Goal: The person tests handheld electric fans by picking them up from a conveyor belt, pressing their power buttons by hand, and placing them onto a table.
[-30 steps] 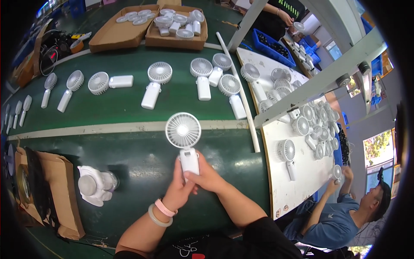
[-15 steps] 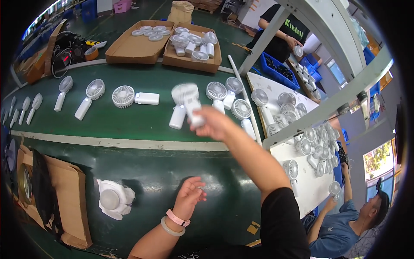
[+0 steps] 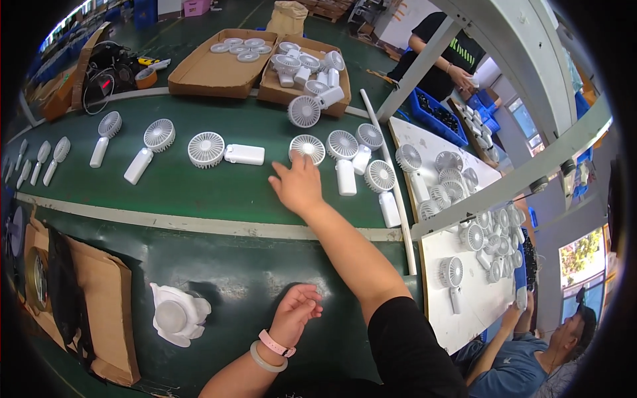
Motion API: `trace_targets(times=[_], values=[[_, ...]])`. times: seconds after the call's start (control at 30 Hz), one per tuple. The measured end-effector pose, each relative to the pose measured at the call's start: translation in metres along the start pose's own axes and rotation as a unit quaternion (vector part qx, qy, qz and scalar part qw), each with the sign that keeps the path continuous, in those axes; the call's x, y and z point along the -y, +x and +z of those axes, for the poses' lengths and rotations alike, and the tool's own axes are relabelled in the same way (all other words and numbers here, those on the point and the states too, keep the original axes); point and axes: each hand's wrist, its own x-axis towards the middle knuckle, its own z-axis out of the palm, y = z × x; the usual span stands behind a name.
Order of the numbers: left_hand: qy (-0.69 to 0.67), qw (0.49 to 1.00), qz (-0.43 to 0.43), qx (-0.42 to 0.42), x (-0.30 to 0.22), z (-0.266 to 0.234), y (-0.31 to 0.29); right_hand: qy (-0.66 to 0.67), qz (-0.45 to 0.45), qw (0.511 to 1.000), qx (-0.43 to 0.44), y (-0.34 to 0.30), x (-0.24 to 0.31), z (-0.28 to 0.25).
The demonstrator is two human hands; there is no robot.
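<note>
My right hand [image 3: 300, 189] reaches over the green belt [image 3: 219, 184], fingers spread at the lower rim of a white handheld fan [image 3: 307, 147]. The hand hides that fan's handle. Just beyond, another handheld fan [image 3: 304, 111] lies with its handle toward the front of a cardboard box full of fans [image 3: 312, 103]. My left hand [image 3: 300, 310], with a pink watch band and a pale bracelet at the wrist, hovers over the near green surface. Its fingers are loosely bent and hold nothing. Right of my right hand stand several more fans [image 3: 342, 146] close together.
A fan with its handle sideways [image 3: 206, 149] and several others lie leftward along the belt. A shallow carton [image 3: 192, 83] holds round white grilles. A white translucent object [image 3: 174, 317] sits near left. The white side table [image 3: 434, 302] bears many fans; two other people work at the right.
My right hand has let go of the fan it carried, which now lies by the box, and has come to another fan on the belt. The view has shifted slightly.
</note>
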Motion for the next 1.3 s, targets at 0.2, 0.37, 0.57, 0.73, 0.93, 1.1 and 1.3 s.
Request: trace_targets(times=[0.2,0.37,0.57,0.73,0.93,1.1,1.3], values=[[-0.008,1.000,-0.003,-0.005,0.002,-0.001,0.003,0.074,0.015,0.995,-0.065,0.009,-0.020,0.002],[-0.009,1.000,-0.003,-0.014,0.004,-0.003,0.001,-0.027,0.098,0.992,-0.071,0.074,-0.067,0.005],[0.007,1.000,-0.007,-0.029,0.003,0.000,-0.002,-0.047,0.269,0.954,0.126,0.124,-0.087,0.020],[-0.003,1.000,-0.001,-0.018,0.005,-0.003,-0.001,-0.061,0.282,0.956,0.052,0.139,-0.088,0.032],[0.016,1.000,0.003,0.002,0.007,0.001,0.006,0.138,0.091,0.948,-0.273,0.184,-0.125,0.045],[0.011,1.000,0.003,-0.008,0.002,-0.003,0.003,0.172,-0.025,0.970,-0.170,0.195,-0.087,0.013],[0.010,1.000,-0.002,-0.024,0.003,-0.003,-0.002,-0.031,-0.063,0.951,0.301,0.064,0.001,0.013]])
